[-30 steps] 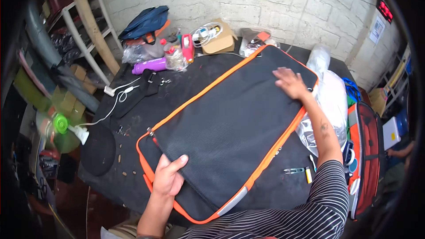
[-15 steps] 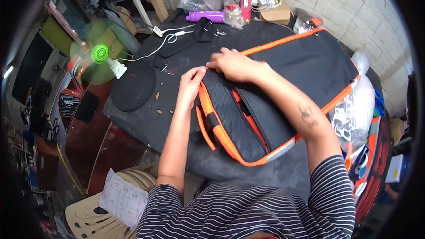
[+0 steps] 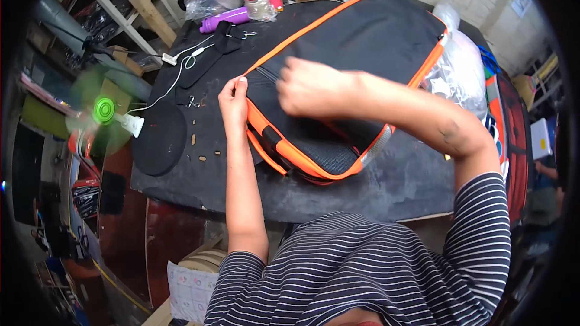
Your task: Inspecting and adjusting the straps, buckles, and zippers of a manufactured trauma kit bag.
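the large flat black fabric bag with orange trim (image 3: 362,60) lies on the dark worktable (image 3: 386,187). the left hand (image 3: 232,99) pinches the bag's orange near-left edge, fingers closed on it. the right hand (image 3: 308,84) rests just beside, curled over the zip line; what it grips i cannot tell. likely risk: the slider jams on fabric if the edge goes slack. small metal clips (image 3: 192,102) lie left of the bag and could get swept off.

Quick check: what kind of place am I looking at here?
Probably a small bag-making workshop: a black fabric bag with orange trim lies on a dark worktable, loose metal clips beside it, wooden shelving against a brick wall.
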A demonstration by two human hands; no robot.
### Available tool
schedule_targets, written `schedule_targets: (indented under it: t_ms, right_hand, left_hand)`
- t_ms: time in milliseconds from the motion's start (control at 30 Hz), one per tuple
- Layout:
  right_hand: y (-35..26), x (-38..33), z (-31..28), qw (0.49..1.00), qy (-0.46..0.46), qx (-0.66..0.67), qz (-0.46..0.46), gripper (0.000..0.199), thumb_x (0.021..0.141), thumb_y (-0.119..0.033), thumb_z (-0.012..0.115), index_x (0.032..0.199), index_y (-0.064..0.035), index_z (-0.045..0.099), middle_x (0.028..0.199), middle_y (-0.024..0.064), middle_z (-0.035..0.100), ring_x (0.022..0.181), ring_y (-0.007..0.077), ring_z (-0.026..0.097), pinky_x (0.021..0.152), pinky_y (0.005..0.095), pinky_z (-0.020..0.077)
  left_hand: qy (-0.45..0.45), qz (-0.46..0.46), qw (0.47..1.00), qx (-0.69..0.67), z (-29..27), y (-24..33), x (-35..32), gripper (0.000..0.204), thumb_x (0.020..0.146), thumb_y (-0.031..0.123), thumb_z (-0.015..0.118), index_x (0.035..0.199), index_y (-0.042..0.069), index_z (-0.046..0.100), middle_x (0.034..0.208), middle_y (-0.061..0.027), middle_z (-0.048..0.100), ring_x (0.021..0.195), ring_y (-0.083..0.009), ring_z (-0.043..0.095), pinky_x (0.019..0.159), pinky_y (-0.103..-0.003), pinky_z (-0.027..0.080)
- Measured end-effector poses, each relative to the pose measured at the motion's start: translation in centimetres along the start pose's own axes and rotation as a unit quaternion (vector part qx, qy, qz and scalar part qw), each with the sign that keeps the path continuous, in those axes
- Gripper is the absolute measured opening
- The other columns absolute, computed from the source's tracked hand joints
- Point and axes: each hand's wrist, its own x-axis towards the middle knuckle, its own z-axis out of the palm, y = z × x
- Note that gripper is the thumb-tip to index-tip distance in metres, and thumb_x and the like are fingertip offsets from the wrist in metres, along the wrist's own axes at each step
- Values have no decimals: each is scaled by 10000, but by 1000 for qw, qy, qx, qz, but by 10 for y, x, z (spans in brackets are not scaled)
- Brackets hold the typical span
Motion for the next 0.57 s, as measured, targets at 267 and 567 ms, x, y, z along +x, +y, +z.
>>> schedule_targets:
  t_ms: [267, 567]
  right_hand:
    - [-101, -142, -68, 937, 27, 228, 264, 123, 682, -138, 628, 748, -44, 585, 708, 60, 527, 654, 228, 532, 665, 339, 442]
    - [-241, -213, 100, 236, 217, 592, 740, 364, 945, -347, 494, 1073, -8, 527, 733, 99, 606, 615, 189, 640, 532, 281, 520]
  left_hand:
    - [6, 112, 992, 55, -1, 25, -23, 340, 855, 106, 640, 1167, -6, 565, 1014, -86, 616, 895, -157, 579, 821, -281, 467]
    - [-242, 428, 751, 440, -47, 39, -137, 493, 647, 375, 712, 1026, 88, 582, 1284, -145, 421, 1296, -373, 289, 1078, -530, 203]
